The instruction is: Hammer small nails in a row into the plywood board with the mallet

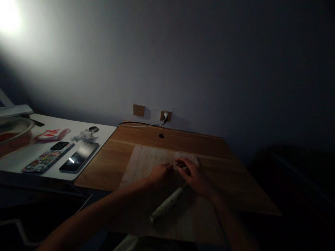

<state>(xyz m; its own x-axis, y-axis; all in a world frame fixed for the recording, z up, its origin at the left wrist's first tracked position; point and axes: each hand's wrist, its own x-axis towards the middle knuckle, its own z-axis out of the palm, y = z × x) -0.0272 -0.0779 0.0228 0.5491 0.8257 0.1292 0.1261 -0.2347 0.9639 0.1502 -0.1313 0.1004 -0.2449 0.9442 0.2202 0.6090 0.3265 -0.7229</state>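
Observation:
A pale, thin wooden board (141,164) lies on the wooden tabletop, with a row of several small dark dots near its far edge. My left hand (161,174) rests on the board, fingers curled together; whatever they hold is hidden. Close beside it, my right hand (195,176) has its thumb and fingers bent toward each other near the left fingertips, around something too small and dark to make out. A tool with a thick, light, worn handle (166,205) lies slantwise on the board, its far end hidden below my right hand.
At left, a white table (107,127) bears two phones, a patterned one (47,158) and a dark-screened one (80,157), a red-and-white packet (53,134), crumpled clear plastic (85,135) and a clear bowl (15,136). Cables run to a wall socket (166,115) behind the wooden tabletop (104,167).

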